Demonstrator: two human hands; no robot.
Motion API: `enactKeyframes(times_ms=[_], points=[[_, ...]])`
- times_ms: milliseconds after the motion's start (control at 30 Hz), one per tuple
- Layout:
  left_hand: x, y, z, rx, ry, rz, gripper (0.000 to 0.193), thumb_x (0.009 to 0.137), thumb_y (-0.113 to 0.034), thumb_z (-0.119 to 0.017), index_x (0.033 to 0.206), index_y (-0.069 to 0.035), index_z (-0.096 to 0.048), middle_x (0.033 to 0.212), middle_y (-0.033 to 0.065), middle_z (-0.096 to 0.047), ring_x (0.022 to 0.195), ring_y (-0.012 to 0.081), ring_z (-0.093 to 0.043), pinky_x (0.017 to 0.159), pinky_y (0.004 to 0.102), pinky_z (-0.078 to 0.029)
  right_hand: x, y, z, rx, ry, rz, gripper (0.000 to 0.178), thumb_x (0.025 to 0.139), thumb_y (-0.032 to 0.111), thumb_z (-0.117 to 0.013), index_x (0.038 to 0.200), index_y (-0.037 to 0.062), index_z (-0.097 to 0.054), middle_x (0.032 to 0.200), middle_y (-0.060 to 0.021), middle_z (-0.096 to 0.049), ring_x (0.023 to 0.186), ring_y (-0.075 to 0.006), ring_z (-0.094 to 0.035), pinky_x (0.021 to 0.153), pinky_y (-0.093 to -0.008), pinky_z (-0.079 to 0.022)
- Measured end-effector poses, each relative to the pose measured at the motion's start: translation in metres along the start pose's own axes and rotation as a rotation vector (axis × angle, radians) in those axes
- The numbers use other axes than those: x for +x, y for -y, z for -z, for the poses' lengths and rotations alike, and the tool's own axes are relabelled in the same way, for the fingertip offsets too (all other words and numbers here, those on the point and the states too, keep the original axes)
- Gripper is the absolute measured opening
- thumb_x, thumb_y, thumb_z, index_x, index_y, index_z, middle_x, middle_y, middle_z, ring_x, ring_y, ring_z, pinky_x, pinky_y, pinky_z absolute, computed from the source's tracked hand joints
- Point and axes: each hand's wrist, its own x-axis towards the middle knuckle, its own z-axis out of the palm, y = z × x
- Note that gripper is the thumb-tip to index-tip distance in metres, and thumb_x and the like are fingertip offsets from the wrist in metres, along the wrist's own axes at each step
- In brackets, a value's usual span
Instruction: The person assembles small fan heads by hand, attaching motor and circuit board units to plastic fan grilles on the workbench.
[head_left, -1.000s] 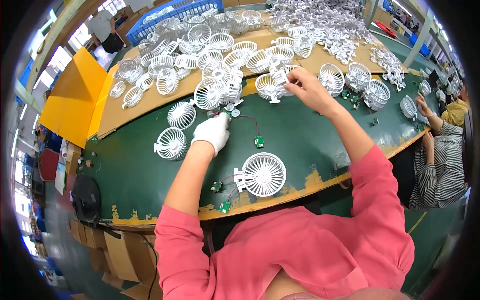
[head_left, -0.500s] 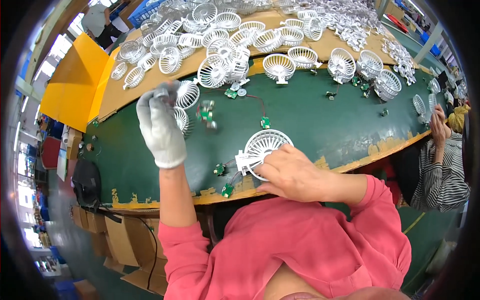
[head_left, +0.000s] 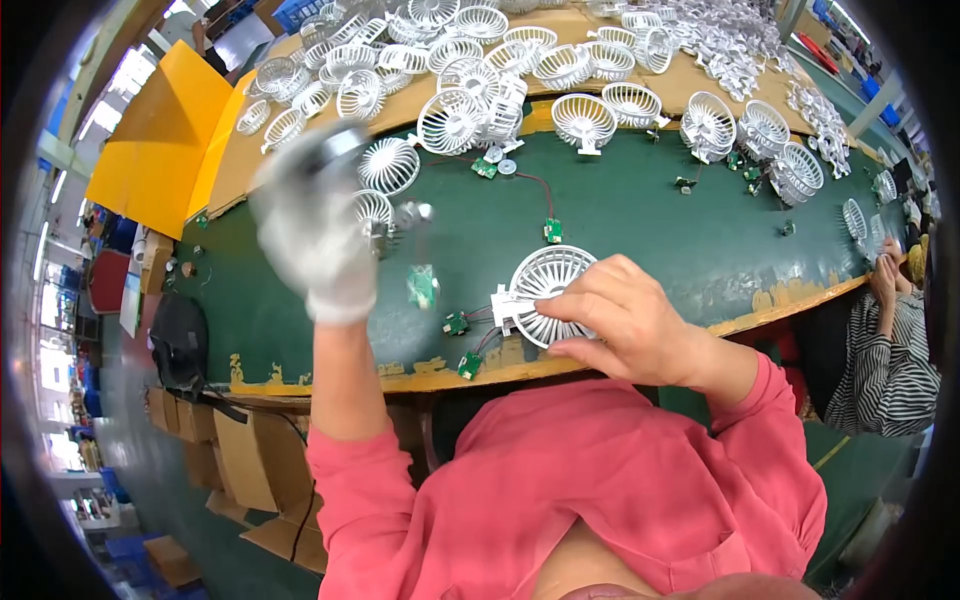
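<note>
My right hand (head_left: 630, 322) grips the right side of a white round slatted fan housing (head_left: 550, 272), fingers over its rim. The housing lies near the table's front edge. Two small green circuit boards (head_left: 457, 323) on wires lie at its left, by its stub. My left hand (head_left: 318, 215), in a white glove, is raised over the left of the table and smeared by motion. A dark, silvery piece (head_left: 342, 146) shows at its fingertips; its kind is unclear. Beside that hand, a blurred silvery small part (head_left: 413, 213) and a blurred green board (head_left: 422, 286) appear one above the other.
Many white fan housings (head_left: 458, 118) pile on cardboard at the back, with small white parts (head_left: 725, 60) to the right. More boards (head_left: 553, 230) lie about the green table (head_left: 650, 235). A yellow panel (head_left: 150, 140) stands far left. Another person (head_left: 880, 340) sits at right.
My left hand has moved up and left, with the silvery piece at its fingertips. The blurred board has dropped lower. My right hand's fingers have shifted on the housing, which stays beside it.
</note>
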Motion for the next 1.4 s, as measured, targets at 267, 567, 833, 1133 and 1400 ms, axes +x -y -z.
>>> enactKeyframes(times_ms=[267,567,833,1133,1400], points=[[0.025,0.019,-0.014,-0.128,-0.094,0.058,0.022,0.094,-0.015,-0.057,0.106,0.002,-0.051,0.101,0.0137,-0.063,0.088,0.0164,-0.061,0.081,0.0289,-0.05,0.003,0.001,0.003,0.074,0.0,-0.032,0.033,0.073,0.017,-0.074,0.101,0.0083,-0.06,0.082,-0.0046,-0.058,0.076,-0.0236,-0.057,0.067,-0.0344,-0.041],[-0.012,-0.065,-0.009,-0.169,0.293,0.592,0.06,0.089,-0.04,-0.06,0.12,0.008,-0.043,0.077,0.01,-0.064,0.052,0.0049,-0.047,0.046,0.02,-0.039,0.011,-0.005,0.01,0.049,-0.147,-0.024,0.055,0.071,0.017,-0.076,0.12,0.0024,-0.056,0.093,-0.0102,-0.061,0.08,-0.0257,-0.059,0.07,-0.0362,-0.045],[-0.095,-0.089,-0.01,-0.324,0.543,0.821,0.073,0.083,-0.03,-0.07,0.137,0.001,-0.033,0.101,0.0153,-0.064,0.091,0.0187,-0.063,0.078,0.0307,-0.051,0.005,0.01,-0.014,0.09,-0.114,0.15,0.048,0.068,0.025,-0.075,0.109,0.0035,-0.062,0.094,-0.0079,-0.058,0.082,-0.0246,-0.058,0.07,-0.0366,-0.047],[-0.091,-0.07,-0.011,0.454,0.893,0.245,0.07,0.067,-0.035,-0.078,0.125,-0.009,-0.049,0.11,0.0148,-0.054,0.094,0.035,-0.058,0.077,0.0419,-0.049,0.001,-0.013,-0.003,-0.313,0.14,-0.015,0.03,0.07,0.018,-0.073,0.095,0.0065,-0.06,0.084,-0.0048,-0.055,0.079,-0.0223,-0.052,0.075,-0.035,-0.041],[-0.101,-0.058,-0.003,0.494,0.833,0.1,0.034,0.067,-0.018,-0.074,0.098,-0.014,-0.062,0.099,0.0064,-0.06,0.084,0.027,-0.059,0.071,0.0377,-0.048,0.012,-0.019,-0.001,-0.364,0.348,0.062,0.027,0.071,0.022,-0.072,0.09,0.0075,-0.06,0.08,-0.003,-0.055,0.081,-0.0202,-0.053,0.077,-0.0353,-0.039]])
